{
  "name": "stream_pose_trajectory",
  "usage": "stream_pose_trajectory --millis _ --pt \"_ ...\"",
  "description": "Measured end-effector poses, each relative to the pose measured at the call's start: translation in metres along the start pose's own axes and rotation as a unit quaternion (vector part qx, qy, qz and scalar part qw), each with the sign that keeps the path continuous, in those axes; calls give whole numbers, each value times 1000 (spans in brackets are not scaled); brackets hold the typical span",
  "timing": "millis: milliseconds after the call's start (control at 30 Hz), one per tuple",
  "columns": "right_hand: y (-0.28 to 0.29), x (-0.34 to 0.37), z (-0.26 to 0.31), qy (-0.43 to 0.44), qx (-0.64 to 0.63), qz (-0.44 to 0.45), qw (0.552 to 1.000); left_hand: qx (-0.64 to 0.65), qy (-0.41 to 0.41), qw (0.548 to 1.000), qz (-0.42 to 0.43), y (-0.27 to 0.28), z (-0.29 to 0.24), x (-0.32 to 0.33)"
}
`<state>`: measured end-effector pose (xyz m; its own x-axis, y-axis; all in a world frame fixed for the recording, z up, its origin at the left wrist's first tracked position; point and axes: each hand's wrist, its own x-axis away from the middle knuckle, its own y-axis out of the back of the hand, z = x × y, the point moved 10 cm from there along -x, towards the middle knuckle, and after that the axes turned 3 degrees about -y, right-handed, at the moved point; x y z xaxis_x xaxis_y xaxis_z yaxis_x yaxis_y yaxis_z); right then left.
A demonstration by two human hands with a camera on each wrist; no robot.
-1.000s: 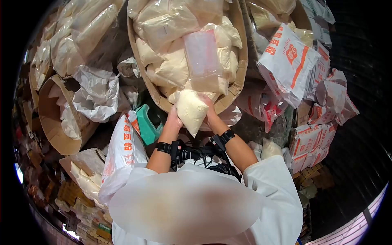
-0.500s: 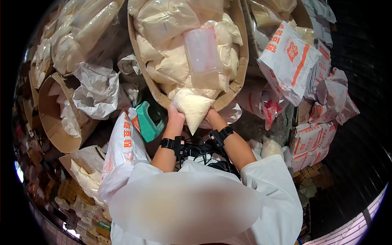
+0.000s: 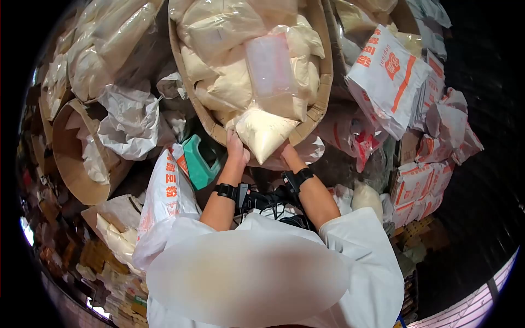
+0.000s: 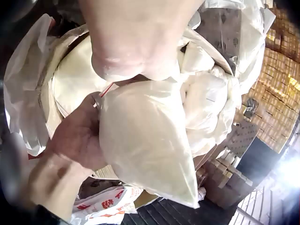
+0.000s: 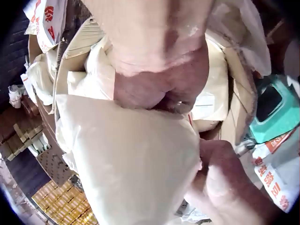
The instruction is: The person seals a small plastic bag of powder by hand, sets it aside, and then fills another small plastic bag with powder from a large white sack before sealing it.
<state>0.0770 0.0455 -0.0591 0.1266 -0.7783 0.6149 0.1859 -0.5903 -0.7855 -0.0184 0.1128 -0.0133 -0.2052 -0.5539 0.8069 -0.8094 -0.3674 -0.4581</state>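
A clear bag of pale powder [image 3: 265, 133] hangs between both hands at the near rim of a large cardboard box [image 3: 197, 106], one corner pointing toward the body. At the bag's left side, the left hand [image 3: 235, 145] grips it; on the right, the right hand [image 3: 283, 151] does so, partly hidden beneath it. In the left wrist view the right hand [image 4: 77, 133] holds the bag [image 4: 145, 136] by its side, beside a red strip. The right wrist view has the left hand [image 5: 220, 171] against the bag's [image 5: 131, 154] edge; the right hand's [image 5: 161, 70] fingertips are hidden.
More powder bags [image 3: 224, 87] fill the box, with a flat pink-edged plastic packet [image 3: 270, 65] on top. A green container [image 3: 200, 163] and a printed white sack [image 3: 167, 188] stand at the left. Printed sacks [image 3: 385, 82] lie at the right.
The bag has risen slightly toward the box and its wide end has swung to the right. Both hands have moved a little with it, keeping hold.
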Motion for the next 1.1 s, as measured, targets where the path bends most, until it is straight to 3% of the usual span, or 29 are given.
stream_pose_trajectory --millis 67,100,133,200,367,433,533,633,733,833,933,967,1100 --pt "6 3 4 -34 35 22 999 -33 -31 999 -7 -6 -12 5" --pt "-3 13 11 -33 110 -29 993 -33 -37 998 -23 -10 -13 8" --pt "-14 25 20 -39 183 -79 979 12 6 1000 -25 -19 -12 15" --pt "-35 35 27 -44 117 -85 989 105 93 990 -29 -42 -9 29" --pt "-58 32 28 -79 -23 -75 994 120 82 985 96 -55 -18 27" --pt "-54 17 14 -110 -51 -55 991 59 57 995 65 -44 -17 28" --pt "-35 10 14 2 -63 -116 991 8 16 996 85 -31 -14 9" --pt "-34 15 19 34 -53 -148 987 -32 -28 998 52 -20 -17 2" --pt "-30 14 22 57 -35 -167 984 -198 -71 977 -25 59 4 -44" --pt "-33 22 28 106 -7 -203 973 -275 -16 959 -69 73 14 -42" --pt "-26 21 31 138 17 -234 962 -191 -27 981 -4 64 24 -45" --pt "-21 21 31 144 25 -242 959 -186 -26 982 -19 70 28 -43" --pt "-50 22 34 48 72 -163 983 -111 -17 992 -52 27 -8 6"
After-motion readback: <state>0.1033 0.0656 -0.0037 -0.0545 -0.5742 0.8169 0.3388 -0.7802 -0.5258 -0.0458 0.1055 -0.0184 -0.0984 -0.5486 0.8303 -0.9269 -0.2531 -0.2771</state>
